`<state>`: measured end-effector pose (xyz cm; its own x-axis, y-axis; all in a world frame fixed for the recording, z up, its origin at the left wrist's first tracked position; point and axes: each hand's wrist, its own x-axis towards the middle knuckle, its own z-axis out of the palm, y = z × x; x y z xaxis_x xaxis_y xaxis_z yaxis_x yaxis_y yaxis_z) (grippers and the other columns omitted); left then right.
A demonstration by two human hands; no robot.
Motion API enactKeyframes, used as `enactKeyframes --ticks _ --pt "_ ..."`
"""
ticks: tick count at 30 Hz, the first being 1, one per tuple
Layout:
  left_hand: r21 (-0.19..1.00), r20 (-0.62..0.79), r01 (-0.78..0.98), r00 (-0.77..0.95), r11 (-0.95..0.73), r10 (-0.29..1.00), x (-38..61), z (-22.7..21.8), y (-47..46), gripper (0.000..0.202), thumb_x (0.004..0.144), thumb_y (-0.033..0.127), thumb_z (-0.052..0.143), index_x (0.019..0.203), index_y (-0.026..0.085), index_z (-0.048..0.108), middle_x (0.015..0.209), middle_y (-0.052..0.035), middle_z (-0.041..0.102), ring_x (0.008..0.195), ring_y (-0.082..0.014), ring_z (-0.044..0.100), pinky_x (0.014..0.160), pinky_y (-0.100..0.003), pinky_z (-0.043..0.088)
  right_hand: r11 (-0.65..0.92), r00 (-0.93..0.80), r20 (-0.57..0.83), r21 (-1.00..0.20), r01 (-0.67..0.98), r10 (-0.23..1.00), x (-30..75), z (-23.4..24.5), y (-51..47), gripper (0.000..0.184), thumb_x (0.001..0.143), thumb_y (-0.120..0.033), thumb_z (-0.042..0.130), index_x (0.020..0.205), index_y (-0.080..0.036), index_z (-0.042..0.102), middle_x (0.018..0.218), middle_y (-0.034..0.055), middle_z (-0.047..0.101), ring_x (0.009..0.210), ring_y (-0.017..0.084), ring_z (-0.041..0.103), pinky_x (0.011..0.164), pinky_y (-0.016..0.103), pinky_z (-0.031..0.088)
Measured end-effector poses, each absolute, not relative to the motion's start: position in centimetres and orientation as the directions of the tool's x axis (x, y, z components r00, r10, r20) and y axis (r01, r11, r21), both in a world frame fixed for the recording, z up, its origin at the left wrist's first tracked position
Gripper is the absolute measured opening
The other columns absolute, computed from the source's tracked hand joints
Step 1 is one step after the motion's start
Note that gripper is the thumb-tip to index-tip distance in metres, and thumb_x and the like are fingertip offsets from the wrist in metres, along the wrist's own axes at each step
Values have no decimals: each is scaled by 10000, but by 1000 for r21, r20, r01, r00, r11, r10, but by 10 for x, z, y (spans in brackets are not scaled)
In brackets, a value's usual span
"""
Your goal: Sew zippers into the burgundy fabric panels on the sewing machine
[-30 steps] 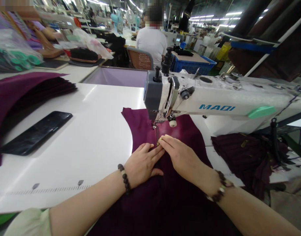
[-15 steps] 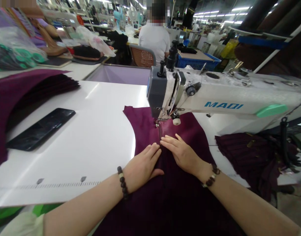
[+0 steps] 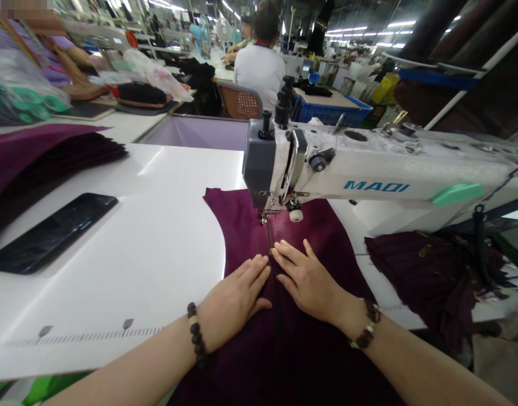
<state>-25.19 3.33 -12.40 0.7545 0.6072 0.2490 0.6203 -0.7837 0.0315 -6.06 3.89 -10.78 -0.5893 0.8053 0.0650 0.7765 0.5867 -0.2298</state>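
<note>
A dark purple fabric piece (image 3: 326, 237) lies under the presser foot (image 3: 264, 220) of a white sewing machine (image 3: 369, 169) and hangs down toward me. Down its middle runs a zipper (image 3: 271, 231), with a small gold-coloured pull by my right fingertips. My left hand (image 3: 237, 296) rests flat on the cloth, left of the zipper, fingers stretched out. On the other side my right hand (image 3: 307, 279) presses on the cloth with spread fingers. Both hands sit a little in front of the presser foot, their fingertips nearly meeting at the zipper.
A black phone (image 3: 51, 234) lies on the white table (image 3: 170, 237) at left, beside stacked purple fabric pieces (image 3: 60, 149). More purple pieces with zippers (image 3: 411, 270) are bunched at right. Behind the machine are a blue crate (image 3: 326, 110) and a seated person in white (image 3: 259, 73).
The whole view has shifted slightly, moving the machine left in the picture. My right thumb now shows, spread from its fingers, and the gold-coloured zipper pull has come into sight.
</note>
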Motion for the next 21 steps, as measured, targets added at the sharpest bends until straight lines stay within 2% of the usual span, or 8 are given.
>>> enactKeyframes --ticks 7,21 --pt "21 245 611 764 -791 597 -253 -125 35 563 725 364 658 1154 35 500 1225 -175 502 1135 -283 472 929 -397 461 585 -588 51 -205 785 807 -60 -110 41 407 878 -166 368 1282 -114 375 1333 97 393 1259 199 278 1027 569 213" --pt "47 234 592 777 -805 585 -255 -127 59 500 801 350 571 1171 26 483 1239 -178 487 1173 -271 431 985 -399 410 563 -559 69 -157 812 826 -65 -111 60 416 885 -184 360 1294 -105 356 1338 116 384 1253 214 297 1007 579 251"
